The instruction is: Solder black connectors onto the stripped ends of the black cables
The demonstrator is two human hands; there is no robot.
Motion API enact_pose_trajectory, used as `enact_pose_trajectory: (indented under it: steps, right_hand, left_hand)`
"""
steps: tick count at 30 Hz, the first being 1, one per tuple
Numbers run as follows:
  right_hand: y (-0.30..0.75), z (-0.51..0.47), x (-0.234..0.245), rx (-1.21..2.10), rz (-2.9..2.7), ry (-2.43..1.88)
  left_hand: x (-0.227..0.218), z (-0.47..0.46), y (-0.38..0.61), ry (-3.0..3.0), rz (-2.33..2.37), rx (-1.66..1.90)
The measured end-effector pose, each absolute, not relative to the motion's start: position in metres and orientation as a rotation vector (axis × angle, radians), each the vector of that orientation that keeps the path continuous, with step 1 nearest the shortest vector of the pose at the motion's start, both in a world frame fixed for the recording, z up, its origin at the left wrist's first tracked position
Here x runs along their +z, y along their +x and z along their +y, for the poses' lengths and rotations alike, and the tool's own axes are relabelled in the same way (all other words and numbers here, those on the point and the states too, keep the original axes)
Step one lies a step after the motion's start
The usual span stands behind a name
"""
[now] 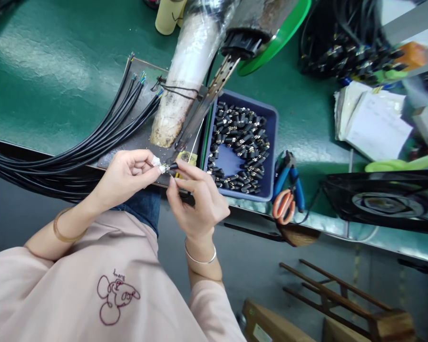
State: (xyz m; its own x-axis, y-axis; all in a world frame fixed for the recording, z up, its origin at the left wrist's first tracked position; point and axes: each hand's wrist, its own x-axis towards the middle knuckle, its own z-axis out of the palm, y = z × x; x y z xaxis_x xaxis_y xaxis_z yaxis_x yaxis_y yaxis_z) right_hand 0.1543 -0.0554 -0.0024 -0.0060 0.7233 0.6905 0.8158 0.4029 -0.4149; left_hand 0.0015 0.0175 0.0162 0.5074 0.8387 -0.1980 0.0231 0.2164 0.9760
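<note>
My left hand [130, 173], with white coverings on thumb and forefinger, pinches one end of a small black connector [170, 166] with metal pins. At its other end, the fingers of my right hand [199, 194] close around the black body, though the exact contact is hard to make out. Just above my fingertips is a soldering iron [214, 90] pointing down, beside a white wrapped tube [180, 71]. A yellow sponge-like pad [187, 157] lies behind my right fingers. Black cables [103, 137] with bared coloured wire ends run along the left on a dark board [140, 68].
Right of my hands stands a blue bin [275, 142] of black connectors. Beyond it lie blue-handled pliers [296, 187], orange-handled scissors [284, 206], papers [374, 121] and a black fan-like box [385, 202]. A wooden stool [342, 299] and cardboard boxes [271, 323] are on the floor.
</note>
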Motion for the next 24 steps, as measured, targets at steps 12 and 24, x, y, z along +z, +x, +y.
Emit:
enact_pose_trajectory:
  steps: [12, 24]
  right_hand:
    - [0.152, -0.046, -0.002, -0.239, -1.706, -1.381]
    - [0.154, -0.051, -0.004, -0.218, -1.740, -1.354]
  left_hand:
    - [0.017, 0.017, 0.006, 1.184, 0.869, 0.782]
    - [0.014, 0.018, 0.001, 1.240, 0.839, 0.691]
